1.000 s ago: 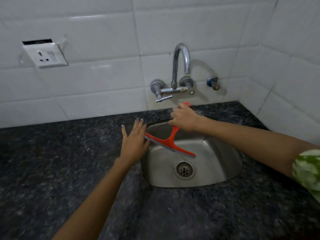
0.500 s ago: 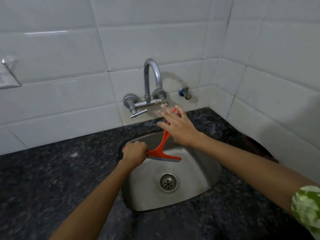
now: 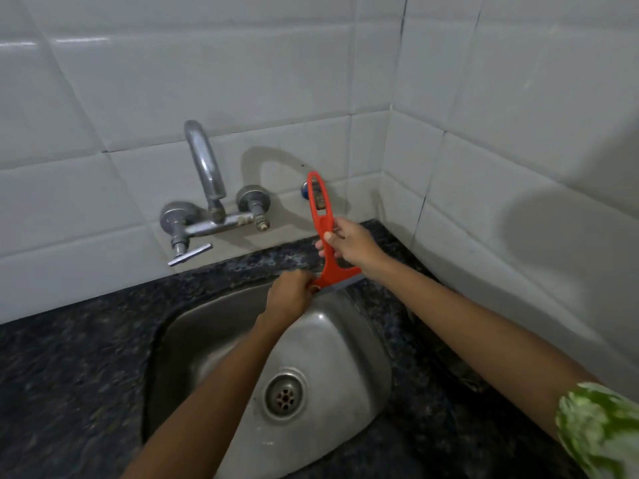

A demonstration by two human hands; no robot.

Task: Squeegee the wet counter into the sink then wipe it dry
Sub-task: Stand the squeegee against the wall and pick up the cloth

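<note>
An orange squeegee (image 3: 320,209) stands nearly upright at the far rim of the steel sink (image 3: 332,344), its handle pointing up toward the wall. My right hand (image 3: 349,242) is shut on the handle's middle. My left hand (image 3: 290,295) grips the left end of the squeegee's blade, which rests on the dark speckled counter (image 3: 69,368) just behind the sink. My arms reach over the sink bowl. No cloth is in view.
A chrome tap (image 3: 207,188) with two valves juts from the white tiled wall (image 3: 173,81) behind the sink. A small blue-handled valve (image 3: 306,190) sits behind the squeegee handle. The tiled corner wall closes the right side. The drain (image 3: 284,395) lies below my forearms.
The squeegee has swung from lying over the sink to upright at its far rim. My right hand has closed on the handle, and my left hand still holds the blade end.
</note>
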